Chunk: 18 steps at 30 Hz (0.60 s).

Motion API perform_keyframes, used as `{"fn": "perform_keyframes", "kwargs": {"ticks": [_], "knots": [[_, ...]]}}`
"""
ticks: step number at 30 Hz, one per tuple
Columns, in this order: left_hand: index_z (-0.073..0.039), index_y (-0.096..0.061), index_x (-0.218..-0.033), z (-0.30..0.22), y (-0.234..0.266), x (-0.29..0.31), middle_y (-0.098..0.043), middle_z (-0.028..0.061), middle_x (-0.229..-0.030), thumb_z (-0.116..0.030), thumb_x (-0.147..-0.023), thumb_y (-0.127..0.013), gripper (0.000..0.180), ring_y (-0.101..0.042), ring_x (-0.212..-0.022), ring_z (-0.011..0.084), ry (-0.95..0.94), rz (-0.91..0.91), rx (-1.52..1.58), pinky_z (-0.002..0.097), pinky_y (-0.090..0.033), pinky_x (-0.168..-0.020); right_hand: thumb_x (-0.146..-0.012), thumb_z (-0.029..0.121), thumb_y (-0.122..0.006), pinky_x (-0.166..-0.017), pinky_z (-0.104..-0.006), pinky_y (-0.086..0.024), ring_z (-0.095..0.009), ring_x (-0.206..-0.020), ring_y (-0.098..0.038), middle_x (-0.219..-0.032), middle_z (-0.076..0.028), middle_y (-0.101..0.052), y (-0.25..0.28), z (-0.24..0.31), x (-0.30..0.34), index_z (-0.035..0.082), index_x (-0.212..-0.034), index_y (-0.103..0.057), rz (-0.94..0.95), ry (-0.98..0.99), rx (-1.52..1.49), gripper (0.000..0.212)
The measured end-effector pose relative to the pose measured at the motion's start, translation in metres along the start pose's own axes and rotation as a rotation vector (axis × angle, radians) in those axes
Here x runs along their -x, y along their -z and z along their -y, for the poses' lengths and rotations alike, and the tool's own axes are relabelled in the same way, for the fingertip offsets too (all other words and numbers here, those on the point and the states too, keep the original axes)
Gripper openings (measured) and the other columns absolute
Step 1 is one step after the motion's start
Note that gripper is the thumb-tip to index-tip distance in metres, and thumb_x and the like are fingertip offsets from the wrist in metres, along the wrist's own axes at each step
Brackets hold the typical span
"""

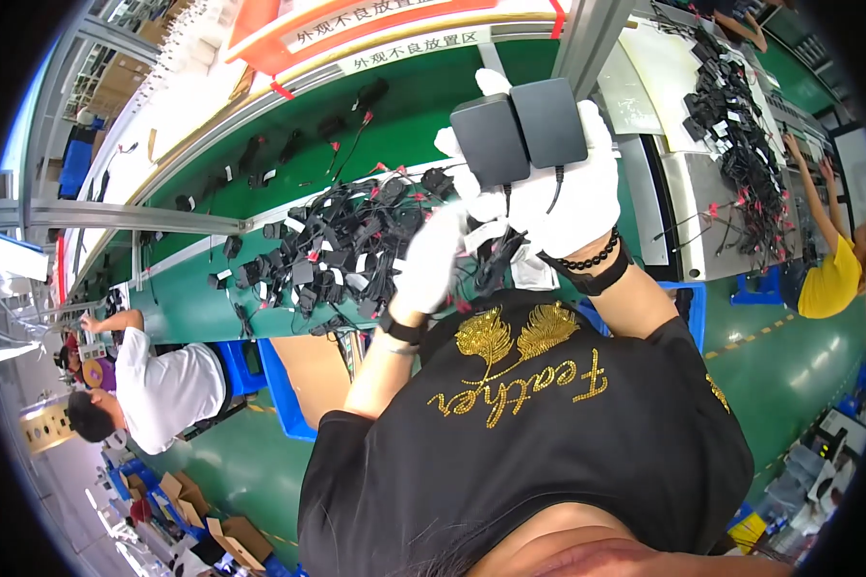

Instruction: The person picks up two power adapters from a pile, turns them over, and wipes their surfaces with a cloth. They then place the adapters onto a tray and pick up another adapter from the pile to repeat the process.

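Two black power adapters (491,142) lie side by side against the white-gloved palm of my right hand (592,192), which is closed round them. Their thin cables hang down toward my chest. My left hand (431,262), also gloved in white, is at the near side of a heap of black adapters and cables (327,250). Motion smears its fingers, so whether they grip anything is unclear. A bundled black cable (498,258) with a white tag sits between the two hands.
A red-orange tray (356,29) stands on the shelf beyond the green bench. Metal posts (592,48) rise beside the work area. To the right, another cable heap (741,154) covers a metal surface. A blue bin (284,385) with cardboard is at left. Co-workers sit on both sides.
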<state>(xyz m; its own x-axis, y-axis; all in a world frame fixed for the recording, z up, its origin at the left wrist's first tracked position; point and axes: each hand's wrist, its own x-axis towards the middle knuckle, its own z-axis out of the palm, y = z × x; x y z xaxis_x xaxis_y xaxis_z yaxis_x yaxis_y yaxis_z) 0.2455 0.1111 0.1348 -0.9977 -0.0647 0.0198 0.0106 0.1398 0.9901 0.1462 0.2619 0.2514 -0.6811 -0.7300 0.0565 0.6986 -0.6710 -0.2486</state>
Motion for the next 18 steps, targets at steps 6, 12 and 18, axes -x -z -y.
{"fn": "perform_keyframes", "kwargs": {"ticks": [6, 12, 18], "knots": [[-0.004, -0.057, -0.113, -0.124, 0.005, -0.036, -0.057, 0.0137, -0.107, -0.018, -0.074, -0.065, 0.042, -0.056, -0.099, 0.0273, -0.638, -0.388, -0.460, 0.0341, -0.043, -0.087, -0.092, 0.048, -0.036, -0.077, -0.0384, -0.051, -0.027, -0.097, -0.058, -0.119, -0.018, -0.051, 0.030, -0.023, 0.009, 0.003, -0.137, -0.030, -0.062, 0.033, 0.228, 0.064], [-0.009, -0.060, -0.071, -0.103, -0.032, -0.083, -0.058, 0.0071, -0.066, -0.024, -0.081, -0.058, 0.018, -0.058, -0.064, 0.0251, -0.485, -0.165, -0.939, 0.0356, -0.045, -0.057, -0.098, 0.033, -0.032, -0.092, -0.0316, -0.043, -0.019, -0.115, -0.047, -0.127, -0.008, -0.045, 0.035, -0.057, 0.020, 0.009, -0.132, -0.034, -0.374, 0.124, 0.286, 0.042], [-0.011, -0.060, -0.073, -0.099, -0.044, -0.077, -0.058, 0.0071, -0.068, -0.027, -0.081, -0.054, 0.019, -0.058, -0.063, 0.0262, -0.614, -0.118, -1.219, 0.0371, -0.045, -0.054, -0.096, 0.040, -0.036, -0.086, -0.0363, -0.048, -0.020, -0.110, -0.051, -0.122, -0.006, -0.051, 0.066, -0.059, 0.026, 0.012, -0.128, -0.042, -0.469, 0.180, 0.171, 0.043]]}}
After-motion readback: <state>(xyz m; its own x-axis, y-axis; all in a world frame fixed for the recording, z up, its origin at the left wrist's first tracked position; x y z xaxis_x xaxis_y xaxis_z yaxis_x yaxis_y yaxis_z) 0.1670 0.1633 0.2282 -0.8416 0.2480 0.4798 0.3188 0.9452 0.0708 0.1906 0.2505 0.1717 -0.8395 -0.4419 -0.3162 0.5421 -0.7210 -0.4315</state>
